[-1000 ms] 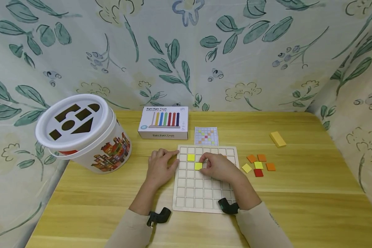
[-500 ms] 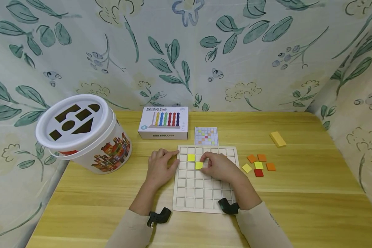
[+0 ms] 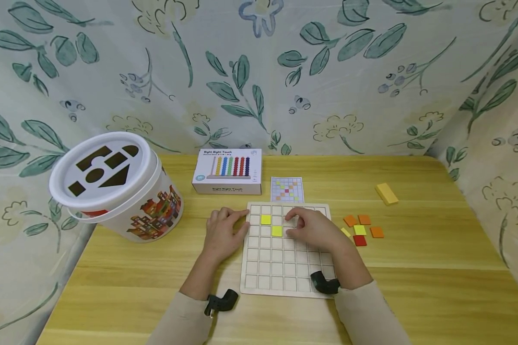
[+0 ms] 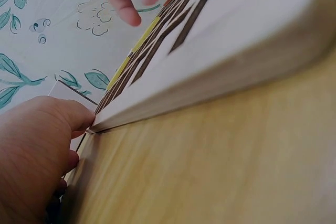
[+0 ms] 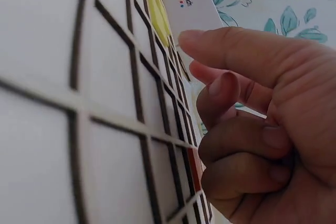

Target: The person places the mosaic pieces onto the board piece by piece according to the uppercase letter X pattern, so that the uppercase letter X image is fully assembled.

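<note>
A pale wooden grid board (image 3: 265, 268) lies on the table. Two yellow square tiles sit in its upper left cells, one tile (image 3: 265, 219) diagonally above the other tile (image 3: 276, 231). My left hand (image 3: 224, 232) touches the board's left edge, thumb and index finger spread; the left wrist view shows the thumb (image 4: 73, 113) at the board's side. Just right of the lower yellow tile hovers my right hand (image 3: 315, 229), thumb and index apart with nothing between them, the other fingers curled loosely. A red-orange tile (image 5: 195, 169) on the board shows in the right wrist view; the hand hides it from the head view.
Several loose orange, yellow and red tiles (image 3: 360, 240) lie right of the board. Behind it are a printed pattern card (image 3: 287, 190) and a toy box (image 3: 228, 171). A lidded white bucket (image 3: 155, 211) stands at the left, a yellow block (image 3: 386, 193) at the far right.
My right hand has let go of the lower yellow tile, which now lies square in its cell, and has drawn slightly right. The left hand stays put.
</note>
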Tool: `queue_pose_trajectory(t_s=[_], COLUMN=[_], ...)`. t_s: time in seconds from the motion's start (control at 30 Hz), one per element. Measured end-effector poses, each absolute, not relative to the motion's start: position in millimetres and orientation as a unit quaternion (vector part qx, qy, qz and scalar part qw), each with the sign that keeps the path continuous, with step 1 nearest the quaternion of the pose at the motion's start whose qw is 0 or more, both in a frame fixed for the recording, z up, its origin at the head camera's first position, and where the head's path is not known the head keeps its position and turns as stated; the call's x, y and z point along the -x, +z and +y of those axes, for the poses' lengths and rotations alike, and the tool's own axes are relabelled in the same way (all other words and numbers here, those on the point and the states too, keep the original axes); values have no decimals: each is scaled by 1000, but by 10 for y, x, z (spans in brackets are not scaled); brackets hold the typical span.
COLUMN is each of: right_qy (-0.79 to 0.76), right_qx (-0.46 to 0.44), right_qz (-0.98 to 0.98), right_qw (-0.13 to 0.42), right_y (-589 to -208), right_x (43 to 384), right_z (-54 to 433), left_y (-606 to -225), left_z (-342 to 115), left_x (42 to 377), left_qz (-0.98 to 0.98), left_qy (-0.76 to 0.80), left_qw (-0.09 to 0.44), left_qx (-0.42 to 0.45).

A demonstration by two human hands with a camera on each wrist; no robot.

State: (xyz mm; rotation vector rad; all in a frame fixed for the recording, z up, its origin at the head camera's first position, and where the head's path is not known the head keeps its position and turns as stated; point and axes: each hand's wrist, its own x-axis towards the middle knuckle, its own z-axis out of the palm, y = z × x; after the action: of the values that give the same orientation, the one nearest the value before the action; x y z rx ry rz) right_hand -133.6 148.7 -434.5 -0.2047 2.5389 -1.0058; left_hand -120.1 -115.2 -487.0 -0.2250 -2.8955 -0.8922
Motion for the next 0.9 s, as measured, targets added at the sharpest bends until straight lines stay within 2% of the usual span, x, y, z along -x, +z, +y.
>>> queue_pose_trajectory(t_s=[0.23,0.53,0.9], right_qy=[-414,-396,-370], right_qx=[55,-15,-49], right_qz=[886,897,909], right_qw=[202,195,183], right_y=[-4323,-4315,-4369], right_x=[1408,1399,1341], right_z=[1990,2602,2965], left_y=[-4875,-4878,-4882], left_z=[-1154,-1145,-1148], left_x=[1194,1193,1204], left_qz=[-952,-953,-953], left_qy=[-293,-291,-294], left_qw=[50,53,43], left_qx=[75,73,67])
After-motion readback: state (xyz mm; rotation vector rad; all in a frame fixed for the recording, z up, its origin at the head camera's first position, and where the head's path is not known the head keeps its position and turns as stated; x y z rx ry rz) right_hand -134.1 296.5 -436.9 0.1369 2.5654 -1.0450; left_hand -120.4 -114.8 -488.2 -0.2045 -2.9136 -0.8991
